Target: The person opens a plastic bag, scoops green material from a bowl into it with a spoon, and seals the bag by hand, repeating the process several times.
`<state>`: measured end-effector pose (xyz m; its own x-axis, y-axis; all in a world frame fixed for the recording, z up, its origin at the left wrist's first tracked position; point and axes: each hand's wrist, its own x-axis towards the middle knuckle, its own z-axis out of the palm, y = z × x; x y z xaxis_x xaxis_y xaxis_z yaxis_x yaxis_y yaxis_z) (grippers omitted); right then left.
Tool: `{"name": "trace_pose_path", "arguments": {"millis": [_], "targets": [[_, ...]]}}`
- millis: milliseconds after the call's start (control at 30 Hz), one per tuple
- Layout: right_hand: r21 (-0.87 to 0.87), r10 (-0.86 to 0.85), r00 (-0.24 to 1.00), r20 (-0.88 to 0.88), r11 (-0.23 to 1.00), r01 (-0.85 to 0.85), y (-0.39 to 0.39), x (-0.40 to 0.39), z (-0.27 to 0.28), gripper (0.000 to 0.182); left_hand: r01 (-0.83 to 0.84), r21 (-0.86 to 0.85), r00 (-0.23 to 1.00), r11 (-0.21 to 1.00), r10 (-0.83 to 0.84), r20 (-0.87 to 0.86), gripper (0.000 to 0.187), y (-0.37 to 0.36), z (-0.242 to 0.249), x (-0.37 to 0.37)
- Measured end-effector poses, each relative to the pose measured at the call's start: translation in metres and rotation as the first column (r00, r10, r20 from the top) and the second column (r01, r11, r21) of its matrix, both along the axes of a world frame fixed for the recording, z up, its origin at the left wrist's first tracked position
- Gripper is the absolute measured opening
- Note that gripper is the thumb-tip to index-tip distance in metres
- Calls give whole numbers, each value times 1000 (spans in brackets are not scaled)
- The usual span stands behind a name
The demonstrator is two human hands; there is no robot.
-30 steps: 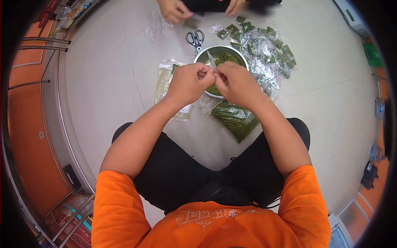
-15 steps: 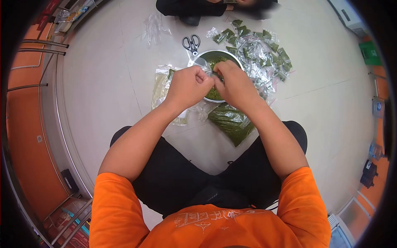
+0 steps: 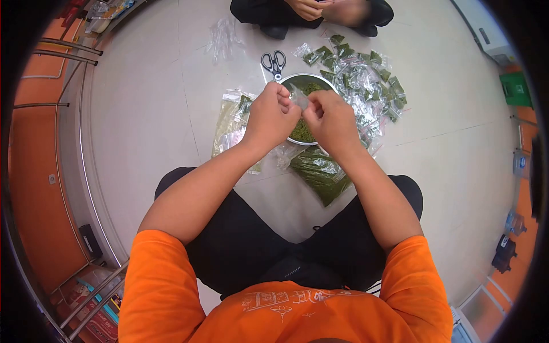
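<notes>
Over a round metal bowl point(image 3: 333, 87) my two hands pinch a small clear plastic bag point(image 3: 298, 97) between them. My left hand point(image 3: 273, 114) has its fingers curled in at the bag's left side. On the other side, my right hand point(image 3: 331, 117) grips the bag between thumb and forefinger. Green crumbly stuff point(image 3: 301, 133) fills the bowl below, partly hidden by my hands. Just beyond the rim lie scissors point(image 3: 274, 64) with dark handles. A large bag of green powder point(image 3: 323, 176) rests on the floor on the near side of the bowl.
Many small filled bags point(image 3: 366, 86) spread over the floor right of the bowl. To the left lies a pack of clear bags point(image 3: 229, 123), with crumpled clear plastic point(image 3: 223, 40) farther off. Another person's hand point(image 3: 309, 8) shows at the top. A metal rack point(image 3: 86, 143) stands far left.
My hands have shifted slightly, and more of the small bag now shows between them. The other person's hand has come further into view. The whole view has shifted a little.
</notes>
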<state>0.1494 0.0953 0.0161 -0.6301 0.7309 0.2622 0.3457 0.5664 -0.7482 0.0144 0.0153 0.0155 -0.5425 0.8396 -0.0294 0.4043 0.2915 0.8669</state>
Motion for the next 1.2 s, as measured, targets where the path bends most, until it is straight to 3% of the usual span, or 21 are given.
{"name": "trace_pose_path", "arguments": {"millis": [33,133,267,367,500,533,600,733,833,967,1100,1200], "targets": [[19,-15,1000,17,1000,15,-1,0,1,15,7,12,996,1000,-6,-84,23,0,-3,-1],[153,-4,1000,25,988,0,1,-2,-3,21,99,90,992,991,-92,-87,23,0,-3,-1],[-25,71,996,54,997,-69,4,-1,-8,19,170,191,969,967,-129,-210,23,-3,-7,-1],[-125,38,998,42,992,-33,0,-4,9,18,108,85,966,990,-85,-246,26,-6,-4,-1],[-83,59,998,-8,995,-59,-7,-9,4,15,56,104,988,993,-40,-151,28,-2,1,-1],[-119,51,999,8,992,-49,-6,-8,8,14,87,13,990,996,-85,-116,32,-3,5,-2],[-110,45,998,34,993,-41,-3,-5,5,14,118,68,982,991,-106,-157,30,-6,1,-1],[-55,-2,998,69,998,6,1,-6,-2,12,172,64,974,983,-159,-162,29,-10,4,7],[99,4,997,75,995,-11,-6,-9,-2,11,162,81,965,983,-141,-223,29,-11,-2,9],[-104,16,995,101,995,-5,2,-5,1,12,192,40,961,980,-180,-211,28,-14,-7,9],[-31,-23,988,150,999,27,3,-7,1,11,250,18,928,968,-234,-291,27,-12,-5,5],[-81,-27,987,160,996,40,5,-8,0,12,274,10,895,962,-251,-368,28,-14,-4,4]]}}
